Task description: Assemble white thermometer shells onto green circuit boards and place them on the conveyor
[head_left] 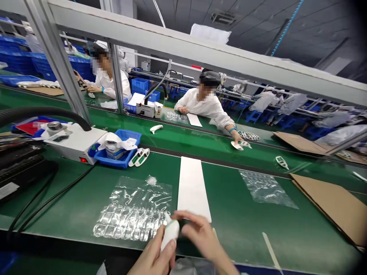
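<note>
My left hand [160,252] is closed around a white handheld device [171,232] with a rounded body and a narrow tip, held above the bench's front edge. Close to the device's upper end is my right hand [202,235], its fingers bent and apart; whether a fingertip touches the device I cannot tell. Behind the device, a clear plastic sheet [134,217] with rows of small clear pieces lies on the green bench. A long white card [193,187] lies just beyond my right hand.
At left stand a white box with a red switch [76,143], a blue tray [114,162] and two white shells with green boards [139,157]. Clear plastic [268,189] and cardboard [329,206] lie right. Across the belt, a co-worker's hand [235,136] touches a white part.
</note>
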Demonstrator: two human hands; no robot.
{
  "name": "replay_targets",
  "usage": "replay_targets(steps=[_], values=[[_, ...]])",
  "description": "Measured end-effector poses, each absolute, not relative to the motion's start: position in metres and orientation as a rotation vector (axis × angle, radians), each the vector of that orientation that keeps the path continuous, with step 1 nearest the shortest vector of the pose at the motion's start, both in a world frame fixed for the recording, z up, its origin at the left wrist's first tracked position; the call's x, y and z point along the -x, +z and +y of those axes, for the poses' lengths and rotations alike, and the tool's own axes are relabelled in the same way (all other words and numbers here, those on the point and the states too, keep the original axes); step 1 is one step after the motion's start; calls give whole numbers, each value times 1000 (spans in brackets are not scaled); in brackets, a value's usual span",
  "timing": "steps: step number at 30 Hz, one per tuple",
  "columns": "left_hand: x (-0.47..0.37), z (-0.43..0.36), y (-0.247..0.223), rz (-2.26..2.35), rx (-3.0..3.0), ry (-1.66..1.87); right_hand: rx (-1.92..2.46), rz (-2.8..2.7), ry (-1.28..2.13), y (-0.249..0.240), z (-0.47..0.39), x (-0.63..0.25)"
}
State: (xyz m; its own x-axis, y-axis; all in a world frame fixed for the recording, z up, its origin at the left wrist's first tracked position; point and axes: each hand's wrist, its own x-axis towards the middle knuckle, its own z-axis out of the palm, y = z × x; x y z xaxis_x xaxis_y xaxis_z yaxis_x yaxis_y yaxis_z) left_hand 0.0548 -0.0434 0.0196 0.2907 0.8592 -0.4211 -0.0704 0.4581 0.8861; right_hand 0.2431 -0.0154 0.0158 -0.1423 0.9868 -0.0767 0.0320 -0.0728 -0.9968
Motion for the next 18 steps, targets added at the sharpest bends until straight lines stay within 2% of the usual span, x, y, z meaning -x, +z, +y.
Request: replay_targets(steps=[3, 5, 12, 18], values=[[-84, -13, 21, 949, -970, 735, 1408, -1559, 791, 8, 23, -307], [-100, 4, 16, 950, -1025, 807, 1479, -1656, 672, -3, 42, -336], [-123, 25, -11, 1063, -1138, 787, 1508, -1781, 741, -21, 66, -354], [-124, 26, -15, 1088, -1136, 775, 1522, -1728, 785, -27, 76, -355]])
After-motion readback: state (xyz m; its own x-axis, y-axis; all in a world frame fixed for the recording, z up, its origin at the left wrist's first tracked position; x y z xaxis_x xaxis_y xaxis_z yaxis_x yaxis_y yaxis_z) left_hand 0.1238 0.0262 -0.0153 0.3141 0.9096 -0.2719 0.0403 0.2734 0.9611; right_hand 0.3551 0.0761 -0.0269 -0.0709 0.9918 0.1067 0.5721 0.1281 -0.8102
